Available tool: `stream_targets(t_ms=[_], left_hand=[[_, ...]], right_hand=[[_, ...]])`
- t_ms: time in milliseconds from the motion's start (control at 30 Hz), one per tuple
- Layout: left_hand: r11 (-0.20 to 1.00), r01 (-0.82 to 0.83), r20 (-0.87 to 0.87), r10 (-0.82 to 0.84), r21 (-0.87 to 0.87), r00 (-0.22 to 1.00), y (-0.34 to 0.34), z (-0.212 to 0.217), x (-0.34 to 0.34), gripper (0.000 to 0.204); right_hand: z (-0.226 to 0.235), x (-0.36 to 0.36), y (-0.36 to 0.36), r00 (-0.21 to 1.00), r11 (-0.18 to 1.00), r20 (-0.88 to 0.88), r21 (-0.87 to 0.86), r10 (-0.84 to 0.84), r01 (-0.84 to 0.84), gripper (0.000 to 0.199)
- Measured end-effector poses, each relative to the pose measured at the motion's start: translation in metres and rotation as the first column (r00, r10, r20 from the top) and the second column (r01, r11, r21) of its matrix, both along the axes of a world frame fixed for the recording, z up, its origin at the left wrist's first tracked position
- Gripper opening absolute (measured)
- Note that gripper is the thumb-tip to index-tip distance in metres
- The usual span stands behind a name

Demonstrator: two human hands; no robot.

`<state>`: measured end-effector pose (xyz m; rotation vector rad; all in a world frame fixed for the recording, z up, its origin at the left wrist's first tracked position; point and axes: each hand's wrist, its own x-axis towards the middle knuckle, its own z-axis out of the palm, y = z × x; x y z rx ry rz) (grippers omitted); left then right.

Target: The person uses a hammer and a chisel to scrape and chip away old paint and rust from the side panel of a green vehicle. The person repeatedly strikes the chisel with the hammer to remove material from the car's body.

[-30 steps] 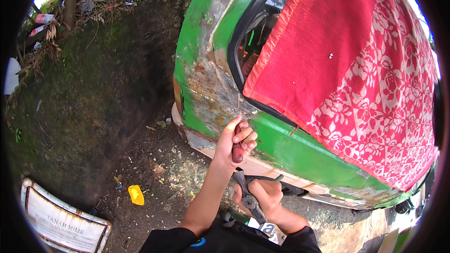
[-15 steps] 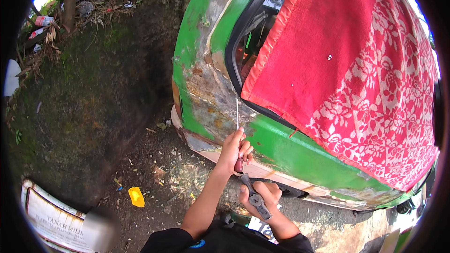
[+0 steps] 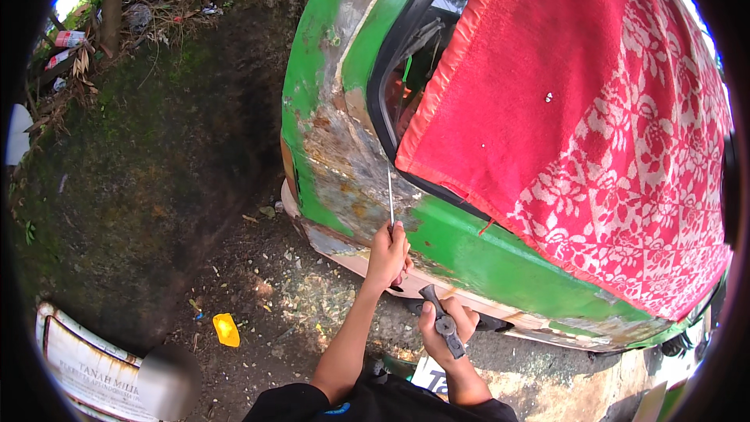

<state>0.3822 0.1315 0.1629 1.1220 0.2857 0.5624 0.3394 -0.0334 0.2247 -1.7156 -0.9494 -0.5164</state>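
Observation:
My left hand (image 3: 386, 259) is closed round the handle of a screwdriver (image 3: 391, 197) with a long, thin metal shaft. The shaft points up and away, its tip against the scraped, rusty patch (image 3: 344, 152) on the green vehicle body, just below the corner of the window's black rubber seal (image 3: 380, 101). Most of the handle is hidden in my fingers. Lower and to the right, my right hand (image 3: 434, 344) grips a hammer (image 3: 443, 320); its dark metal head is apart from the screwdriver. The hammer's handle is mostly hidden.
A red towel (image 3: 516, 86) with a pale flower pattern drapes over the vehicle's window. Left stands a mossy dark bank (image 3: 156, 164). A yellow scrap (image 3: 226, 330) lies on the littered dirt, and a rusty-edged white sign (image 3: 94, 359) is at the lower left.
The hammer has drawn back rightward, away from the screwdriver's handle end. My left hand has shifted slightly down and left in the picture, still holding the screwdriver, as the view moves a little.

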Motion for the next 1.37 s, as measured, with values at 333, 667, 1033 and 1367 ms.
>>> stream_targets(t_ms=[333,667,1033,1367], left_hand=[[1.000,0.001,0.148,0.001,-0.011,0.989,0.016,-0.004,0.008,0.031],[0.981,0.107,0.229,-0.069,-0.161,0.971,0.044,0.069,0.003,0.032],[0.933,0.239,0.225,-0.180,-0.270,0.958,0.015,0.032,-0.012,0.030],[0.901,0.282,0.238,-0.210,-0.329,0.948,0.018,0.047,-0.020,0.029]], right_hand=[[-0.017,0.013,-0.013,0.995,0.997,-0.067,-0.023,-0.080,0.079,0.026],[-0.017,0.025,-0.015,0.989,0.991,-0.096,0.049,-0.116,0.121,0.028],[-0.021,0.018,0.001,0.975,0.999,-0.221,0.043,0.005,0.005,0.029],[-0.024,0.016,0.002,0.989,0.999,-0.146,0.046,0.035,-0.028,0.027]])
